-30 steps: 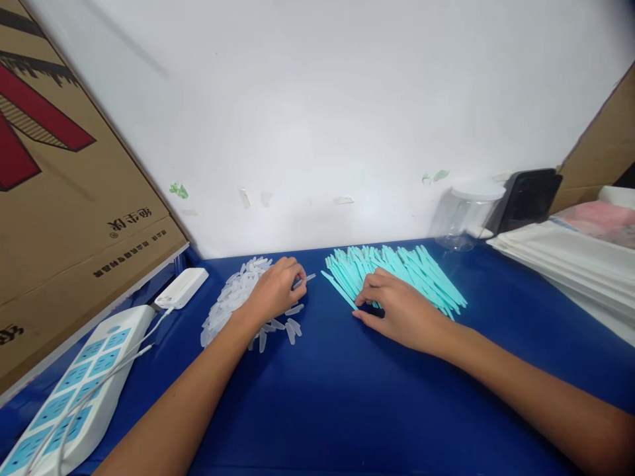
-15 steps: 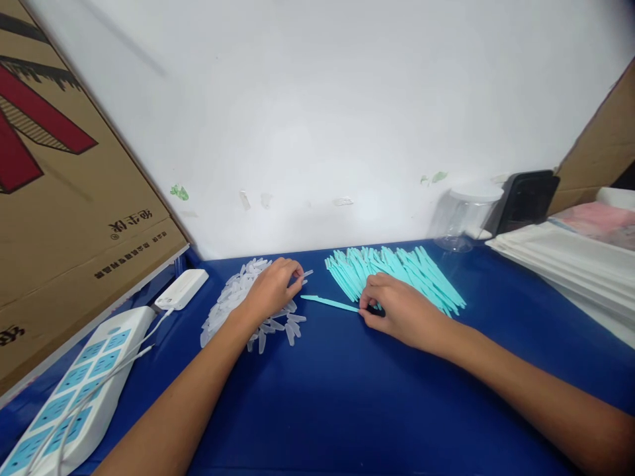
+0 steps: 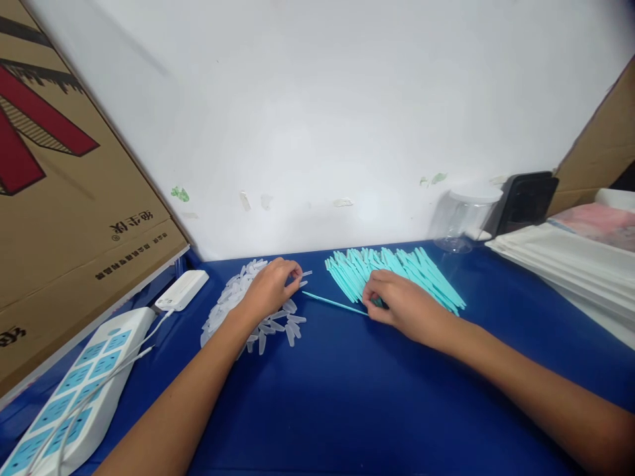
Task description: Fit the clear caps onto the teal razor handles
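My right hand [image 3: 397,305] pinches the near end of a slim teal eyebrow razor [image 3: 335,303] between thumb and fingers. The razor points left, its narrow edge showing and its tip close to my left hand. A pile of similar teal razors [image 3: 421,271] lies behind and partly under my right hand. Over a heap of translucent plastic caps [image 3: 225,307], my left hand [image 3: 275,284] has thumb and index finger closed together. Caps show just past these fingertips, but I cannot tell whether one is gripped.
At the left are a white power strip [image 3: 106,377] with cables, a white adapter [image 3: 182,289] and a large cardboard box [image 3: 99,192]. A clear lidded jar [image 3: 466,221], a black object [image 3: 528,198] and stacked white sheets [image 3: 560,264] stand at the right, on the blue table [image 3: 317,410].
The razor in my right hand has turned from its flat side to its thin edge, and that hand has shifted slightly right. My left hand stays almost in place.
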`<state>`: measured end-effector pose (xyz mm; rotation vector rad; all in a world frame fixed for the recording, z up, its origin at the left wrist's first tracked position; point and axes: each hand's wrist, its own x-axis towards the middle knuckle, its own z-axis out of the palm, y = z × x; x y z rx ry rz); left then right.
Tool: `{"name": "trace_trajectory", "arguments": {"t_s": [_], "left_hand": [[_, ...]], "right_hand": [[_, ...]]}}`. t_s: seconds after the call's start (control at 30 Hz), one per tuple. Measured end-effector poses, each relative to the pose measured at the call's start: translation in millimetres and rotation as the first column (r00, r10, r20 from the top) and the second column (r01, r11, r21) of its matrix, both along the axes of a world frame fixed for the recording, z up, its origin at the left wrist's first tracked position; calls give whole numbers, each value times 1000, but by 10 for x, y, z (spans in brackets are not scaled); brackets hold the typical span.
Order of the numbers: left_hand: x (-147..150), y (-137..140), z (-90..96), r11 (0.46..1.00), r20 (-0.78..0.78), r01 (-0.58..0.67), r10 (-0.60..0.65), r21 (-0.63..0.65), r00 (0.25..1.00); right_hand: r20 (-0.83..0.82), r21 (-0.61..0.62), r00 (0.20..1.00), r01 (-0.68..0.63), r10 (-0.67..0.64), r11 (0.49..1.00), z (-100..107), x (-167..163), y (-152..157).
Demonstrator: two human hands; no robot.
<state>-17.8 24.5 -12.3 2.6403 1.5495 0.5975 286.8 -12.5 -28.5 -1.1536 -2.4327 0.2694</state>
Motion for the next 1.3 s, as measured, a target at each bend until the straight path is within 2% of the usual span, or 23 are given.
{"name": "trace_trajectory", "arguments": {"t_s": [0.17, 0.37, 0.47, 0.63, 0.77, 0.9, 1.07, 1.3], "left_hand": [[-71, 71, -48, 999, 100, -4, 8, -37, 995], [-29, 83, -48, 990, 267, 29, 9, -138, 964], [-1, 72, -34, 984, 339, 42, 20, -175, 941], [-6, 66, -17, 979, 393, 14, 67, -201, 917], [-19, 75, -13, 974, 427, -10, 109, -228, 898], [-24, 86, -14, 971, 459, 7, 107, -240, 882], [-34, 86, -4, 970, 498, -1, 125, -242, 858], [-4, 48, 41, 961, 544, 3, 154, -277, 825]], "right_hand": [[-76, 14, 995, 73, -72, 997, 61, 54, 57], [-23, -26, 999, -35, 35, 999, 4, -69, -45], [-5, -40, 999, -50, 49, 998, -37, -85, -64], [48, -3, 995, -82, 82, 997, -48, -51, -49], [5, -6, 996, -90, 90, 996, -28, -38, -47], [-133, -36, 991, 26, -30, 999, 20, 1, 8], [-261, -196, 937, 185, -233, 963, 37, 68, 124], [-306, -189, 911, 225, -275, 956, 5, 90, 191]]}}
